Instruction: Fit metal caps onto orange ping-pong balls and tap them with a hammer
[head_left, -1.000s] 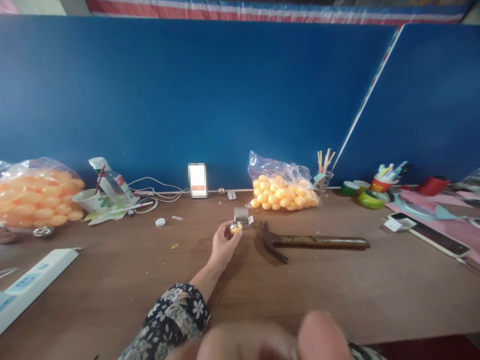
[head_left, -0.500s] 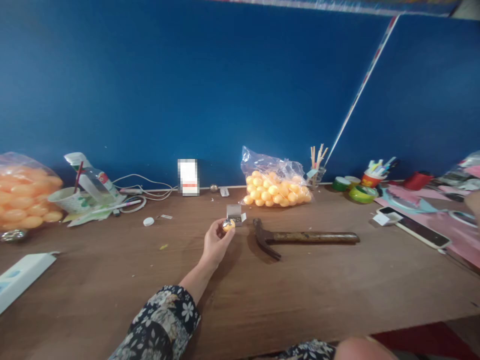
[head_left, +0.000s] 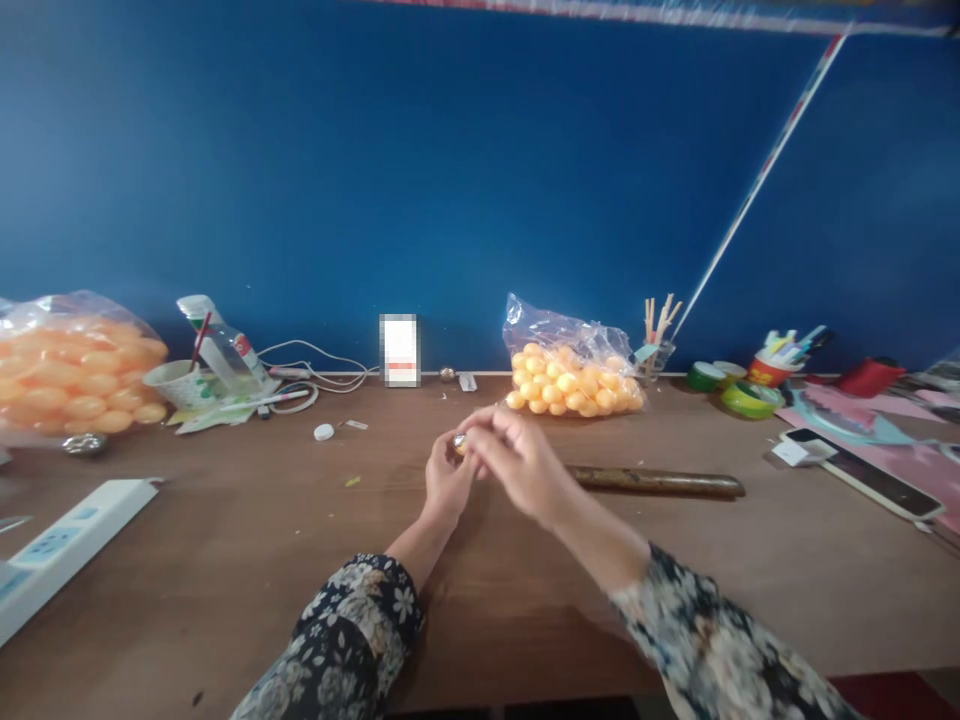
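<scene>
My left hand [head_left: 448, 487] is closed around a small ball [head_left: 460, 443], silvery on top with an orange patch. My right hand [head_left: 525, 468] meets it from the right, its fingers bent and pressed together against the ball. Whatever those fingertips may pinch is hidden. Behind my right wrist lies a hammer [head_left: 660, 481]; only its wooden handle shows, the head being covered by my hand.
At the back stands a clear bag of orange balls [head_left: 574, 385]; a larger one [head_left: 82, 370] sits far left, above a white power strip [head_left: 71, 550]. To the right are tape rolls [head_left: 752, 398], a pen cup [head_left: 776, 368] and a phone [head_left: 874, 480].
My right hand has come in from outside the view to the ball in my left hand. It now covers the hammer's head and the small box. The view has turned slightly left.
</scene>
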